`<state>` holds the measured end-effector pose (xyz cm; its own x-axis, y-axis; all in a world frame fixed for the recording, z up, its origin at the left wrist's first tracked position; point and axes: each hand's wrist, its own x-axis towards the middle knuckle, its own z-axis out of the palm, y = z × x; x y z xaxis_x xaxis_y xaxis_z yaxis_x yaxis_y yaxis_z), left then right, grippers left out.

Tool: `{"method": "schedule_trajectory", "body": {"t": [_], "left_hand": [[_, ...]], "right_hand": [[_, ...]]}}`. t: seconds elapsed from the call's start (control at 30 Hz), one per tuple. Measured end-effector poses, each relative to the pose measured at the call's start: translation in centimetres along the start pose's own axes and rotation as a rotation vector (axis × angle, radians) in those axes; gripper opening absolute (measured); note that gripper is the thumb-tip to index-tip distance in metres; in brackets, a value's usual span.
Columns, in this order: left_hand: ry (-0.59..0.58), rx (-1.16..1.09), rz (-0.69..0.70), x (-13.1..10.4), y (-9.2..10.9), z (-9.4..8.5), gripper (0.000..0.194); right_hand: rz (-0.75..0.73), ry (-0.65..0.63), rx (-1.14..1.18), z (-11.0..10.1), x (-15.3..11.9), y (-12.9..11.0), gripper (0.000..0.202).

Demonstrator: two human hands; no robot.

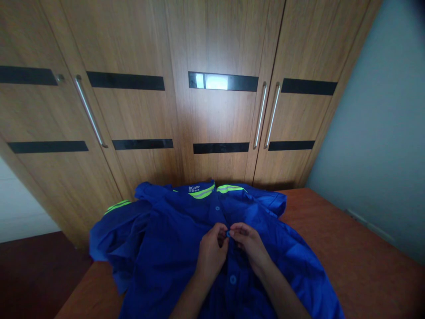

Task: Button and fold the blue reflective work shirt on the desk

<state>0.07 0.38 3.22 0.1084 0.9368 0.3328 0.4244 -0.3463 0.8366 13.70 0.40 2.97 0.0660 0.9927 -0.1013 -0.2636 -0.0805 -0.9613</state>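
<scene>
- Presently, I judge that I am in the step of working one button of the blue shirt [166,248], either to pass it through its hole or to free it; from here I cannot tell which of the two.
- My left hand [212,248] is narrow, with thumb and fingers pinched at the front edge of the shirt.
- My right hand [249,243] is narrow also; its fingertips meet those of the left at the middle button [228,233], which shows small and blue between them.
- For the next move, in my opinion, one hand should hold the cloth steady beside the hole, while the other tilts the button and pushes it along; if I pull too strongly, the cloth could slip.
- The shirt lies spread on the tabletop [318,217], under both of my hands and on both sides of them, with its collar at the far end, near the wardrobe [215,119].
- The upper button [217,208] is beyond my fingers, toward the collar; the lower button [233,279] is nearer to me, between my forearms. Whether these two are fastened, I cannot say surely.
- To the left of my hands one sleeve [116,235] lies bunched, well apart from them.
</scene>
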Motion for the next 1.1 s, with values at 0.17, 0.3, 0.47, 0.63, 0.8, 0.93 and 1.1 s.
{"method": "schedule_trajectory", "body": {"t": [0.17, 0.3, 0.47, 0.63, 0.8, 0.93, 1.1], "left_hand": [[0.019, -0.026, -0.002, 0.1, 0.0, 0.0, 0.02], [0.034, -0.042, -0.028, 0.2, 0.1, -0.2, 0.016], [0.051, -0.022, -0.06, 0.1, -0.2, -0.1, 0.013], [-0.014, 0.026, -0.095, 0.1, -1.4, 0.0, 0.011], [-0.153, 0.106, -0.092, 0.1, -1.9, -0.2, 0.012], [-0.202, 0.161, -0.087, 0.1, -1.7, -0.4, 0.023], [-0.218, 0.202, -0.076, 0.0, -1.5, -0.3, 0.036]], "right_hand": [[-0.117, 0.016, -0.158, 0.0, 0.2, -0.1, 0.025], [-0.293, 0.034, -0.333, -0.2, 0.4, 0.1, 0.024], [-0.405, -0.016, -0.549, -0.2, 0.7, 0.7, 0.022], [-0.348, -0.073, -0.594, -0.7, 1.1, 1.6, 0.022], [-0.322, -0.052, -0.649, -1.2, 1.7, 2.2, 0.022], [-0.33, 0.037, -0.669, -1.0, 3.5, 1.7, 0.018], [-0.301, 0.028, -0.597, 0.4, 6.9, 1.2, 0.012]]}}
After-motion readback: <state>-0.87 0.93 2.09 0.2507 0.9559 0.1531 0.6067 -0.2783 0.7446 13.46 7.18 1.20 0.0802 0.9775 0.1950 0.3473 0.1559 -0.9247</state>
